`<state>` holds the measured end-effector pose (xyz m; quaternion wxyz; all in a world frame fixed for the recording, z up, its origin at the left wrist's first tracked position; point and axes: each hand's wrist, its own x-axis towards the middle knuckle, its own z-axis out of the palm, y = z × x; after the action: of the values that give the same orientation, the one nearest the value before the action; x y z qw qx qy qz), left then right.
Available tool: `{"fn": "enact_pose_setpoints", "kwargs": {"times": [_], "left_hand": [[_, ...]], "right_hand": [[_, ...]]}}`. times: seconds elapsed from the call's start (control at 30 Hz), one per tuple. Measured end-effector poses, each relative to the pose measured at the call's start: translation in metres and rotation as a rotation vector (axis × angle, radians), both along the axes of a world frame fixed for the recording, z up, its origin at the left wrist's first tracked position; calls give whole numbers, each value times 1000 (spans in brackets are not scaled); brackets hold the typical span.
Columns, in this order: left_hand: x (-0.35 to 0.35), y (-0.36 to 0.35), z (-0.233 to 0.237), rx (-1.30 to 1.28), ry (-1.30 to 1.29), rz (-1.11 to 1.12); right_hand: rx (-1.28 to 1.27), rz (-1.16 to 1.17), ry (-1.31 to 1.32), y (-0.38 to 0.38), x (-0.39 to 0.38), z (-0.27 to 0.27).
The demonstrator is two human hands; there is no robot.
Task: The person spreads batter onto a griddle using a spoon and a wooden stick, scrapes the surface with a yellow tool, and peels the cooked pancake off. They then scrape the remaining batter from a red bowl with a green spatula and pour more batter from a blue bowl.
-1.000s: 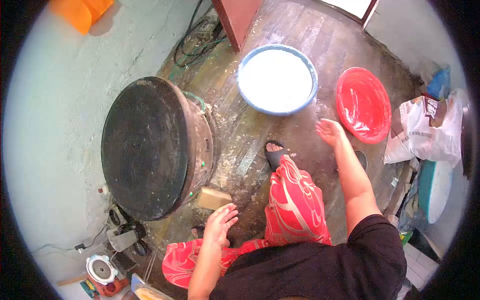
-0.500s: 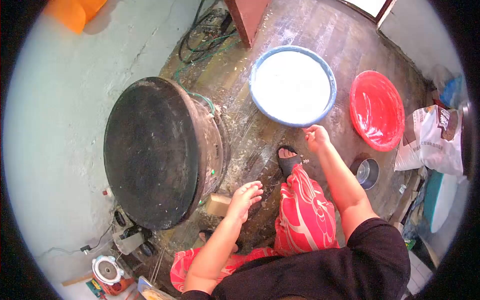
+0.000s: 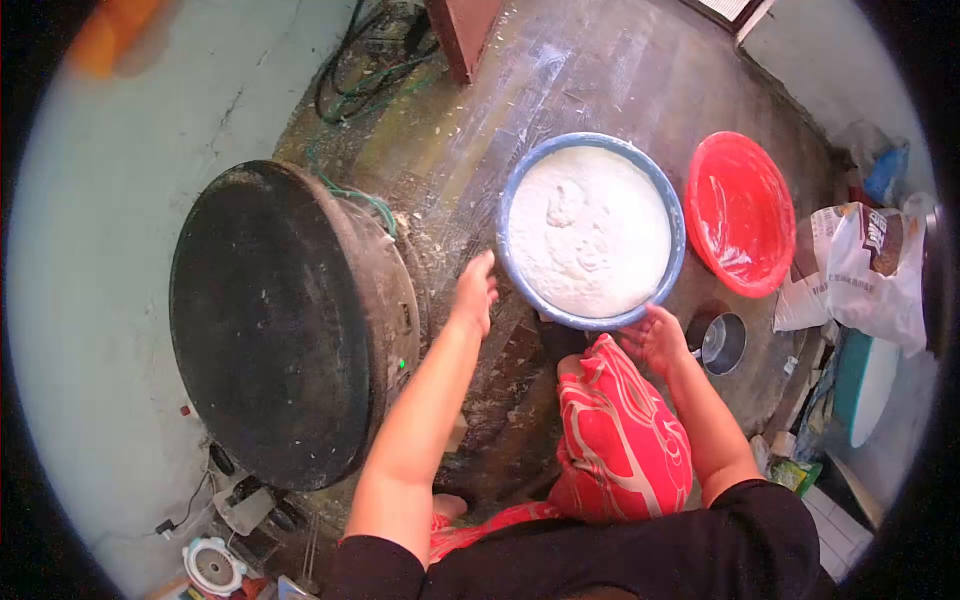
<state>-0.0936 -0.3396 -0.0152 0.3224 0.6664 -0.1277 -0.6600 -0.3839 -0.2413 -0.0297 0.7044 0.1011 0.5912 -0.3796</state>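
Note:
A blue-rimmed basin (image 3: 508, 262) stands on the floor, holding a thick white, flour-like mixture (image 3: 600, 240) with a lumpy, uneven surface. My right hand (image 3: 655, 342) is at the near right rim, thumb by the edge and fingers against the outer side; its grip is partly hidden. To the left of the basin, my left hand (image 3: 476, 295) is held with fingers stretched out, a small gap from the rim, and nothing in it. My knee in red patterned trousers (image 3: 625, 440) is just below the basin.
A large round black griddle (image 3: 270, 320) on a drum-shaped base stands left. Right of the basin are a red basin (image 3: 745, 215), a metal bowl (image 3: 722, 343) and white printed sacks (image 3: 875, 275). Cables (image 3: 345, 90) lie at the back left, beside a reddish-brown panel (image 3: 463, 35).
The blue basin has come nearer to me with my right hand at its rim. My left hand has reached forward to the basin's left side. The view has shifted slightly.

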Motion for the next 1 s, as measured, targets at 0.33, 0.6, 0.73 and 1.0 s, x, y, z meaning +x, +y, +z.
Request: {"fn": "enact_pose_setpoints", "kwargs": {"times": [0.33, 0.6, 0.73, 1.0], "left_hand": [[-20, -66, -55, -3, 363, 325], [-7, -26, 16, 87, 314, 581], [19, 13, 92, 49, 372, 625], [108, 135, 241, -273, 493, 884]], "right_hand": [[-326, -68, 541, -108, -77, -71], [-379, -156, 265, -121, -63, -13], [-527, 6, 294, -127, -36, 68], [-902, 456, 250, -126, 74, 226]]}}
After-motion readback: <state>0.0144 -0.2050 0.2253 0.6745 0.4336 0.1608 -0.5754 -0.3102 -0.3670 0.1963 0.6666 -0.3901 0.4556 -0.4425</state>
